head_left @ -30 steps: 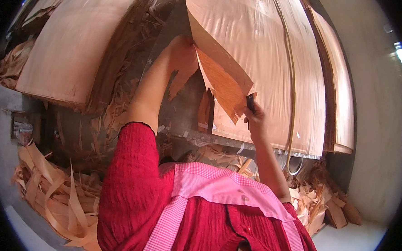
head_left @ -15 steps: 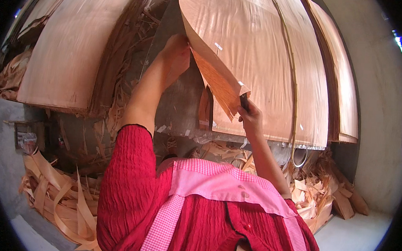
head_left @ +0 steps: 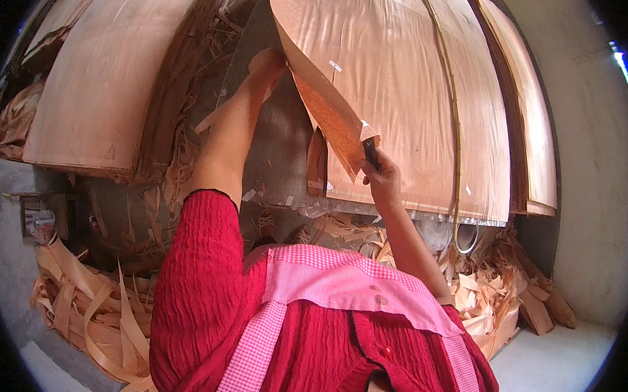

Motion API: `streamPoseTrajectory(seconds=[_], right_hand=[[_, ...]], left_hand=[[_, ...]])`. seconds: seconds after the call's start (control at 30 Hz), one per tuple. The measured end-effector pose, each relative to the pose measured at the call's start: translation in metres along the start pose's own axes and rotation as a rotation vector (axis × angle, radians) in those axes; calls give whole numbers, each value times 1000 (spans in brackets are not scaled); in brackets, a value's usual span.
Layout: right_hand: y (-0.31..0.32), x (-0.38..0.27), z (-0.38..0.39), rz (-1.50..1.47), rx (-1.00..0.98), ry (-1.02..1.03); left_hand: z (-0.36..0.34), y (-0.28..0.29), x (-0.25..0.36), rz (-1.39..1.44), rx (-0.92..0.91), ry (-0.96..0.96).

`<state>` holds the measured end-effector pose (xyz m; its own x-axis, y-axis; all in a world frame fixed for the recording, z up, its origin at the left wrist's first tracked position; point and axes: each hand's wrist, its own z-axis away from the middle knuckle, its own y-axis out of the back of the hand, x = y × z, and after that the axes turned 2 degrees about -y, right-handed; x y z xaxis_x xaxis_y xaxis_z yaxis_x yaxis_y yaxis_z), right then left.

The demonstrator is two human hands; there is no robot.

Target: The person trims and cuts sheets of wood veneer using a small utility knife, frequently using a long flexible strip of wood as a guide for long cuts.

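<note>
A large, thin sheet of tan wood veneer [head_left: 398, 80] lies in front of me, its left edge curled up so that the darker underside [head_left: 325, 122] shows. My left hand [head_left: 267, 64] is closed at this raised edge, far out on its left; the fingertips are mostly hidden. Nearer to me, at the sheet's lifted lower corner, my right hand [head_left: 384, 177] grips a tool with a black handle [head_left: 370, 151]. The tool's working end is hard to make out. Small white tape pieces [head_left: 335, 66] stick to the sheet.
A long thin stick [head_left: 455, 111] lies across the veneer. Another veneer stack [head_left: 114, 79] stands to the left, with more sheets [head_left: 525, 100] at the right. Veneer scraps [head_left: 95, 305] pile up at the lower left, and another scrap heap [head_left: 489, 304] lies lower right. A wall [head_left: 585, 175] bounds the right.
My left hand has shifted slightly left and away from me. My right hand has moved a little left with the black-handled tool, and the curled corner has shifted left with it.
</note>
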<state>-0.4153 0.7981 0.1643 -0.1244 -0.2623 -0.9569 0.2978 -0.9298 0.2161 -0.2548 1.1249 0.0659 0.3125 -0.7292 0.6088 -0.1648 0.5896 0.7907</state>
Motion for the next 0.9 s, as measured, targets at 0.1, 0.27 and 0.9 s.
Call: streamPoseTrajectory(seconds=[0.1,0.27,0.9], right_hand=[[-9,-5,1,11,-28,17],[-14,4,1,169,-227,270],[104,123,122,-73,450,-607]], left_hand=[[6,11,-23,-1,-29,-38],[33,42,-62,-28,-140,-220],[98,11,-44,-509,118,-371]])
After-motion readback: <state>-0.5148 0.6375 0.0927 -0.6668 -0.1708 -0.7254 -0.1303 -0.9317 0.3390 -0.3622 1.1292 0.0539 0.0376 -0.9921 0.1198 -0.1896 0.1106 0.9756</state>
